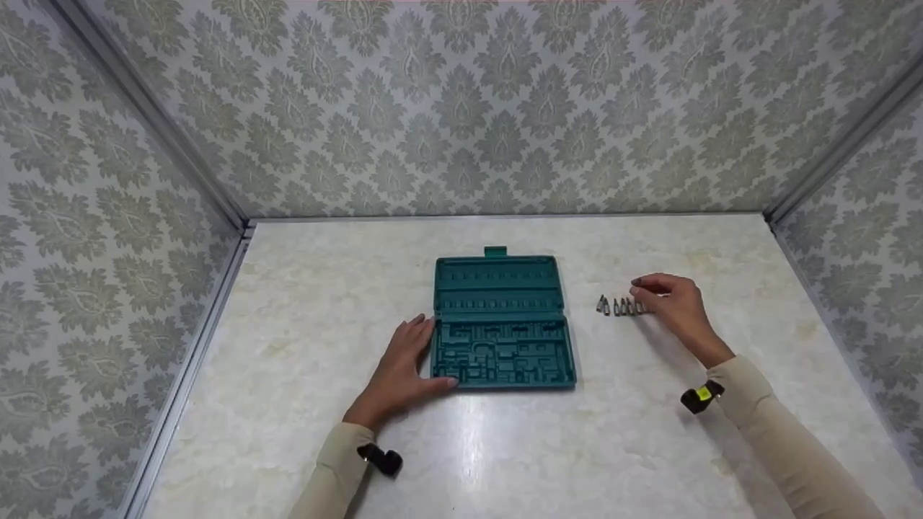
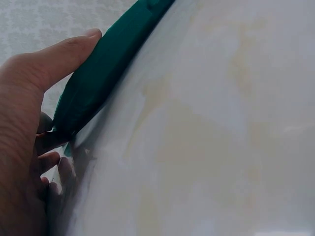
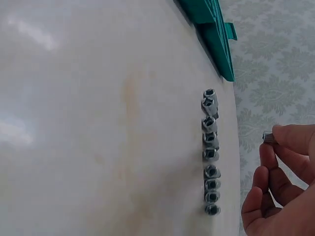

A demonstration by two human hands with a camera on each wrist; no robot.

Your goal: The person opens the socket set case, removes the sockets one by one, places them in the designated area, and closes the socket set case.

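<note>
A green plastic case (image 1: 505, 352) lies unfolded on the table, its moulded compartments facing up. My left hand (image 1: 404, 367) rests against its left side, with the thumb on the front edge near the corner. In the left wrist view, the thumb lies on the case wall (image 2: 101, 73); the other fingers are partly hidden. My right hand (image 1: 674, 303) is raised to the right of the case. Between thumb and index finger it pinches a small metal socket (image 3: 267, 137). Several more metal sockets (image 3: 210, 138) stand in a row on the table, close to this hand.
The case lid (image 1: 497, 285) lies back toward the wall, with a latch tab (image 1: 495, 251) at its far edge. Patterned wall panels (image 1: 461, 108) enclose the pale marbled table (image 1: 317, 288) at the back and both sides.
</note>
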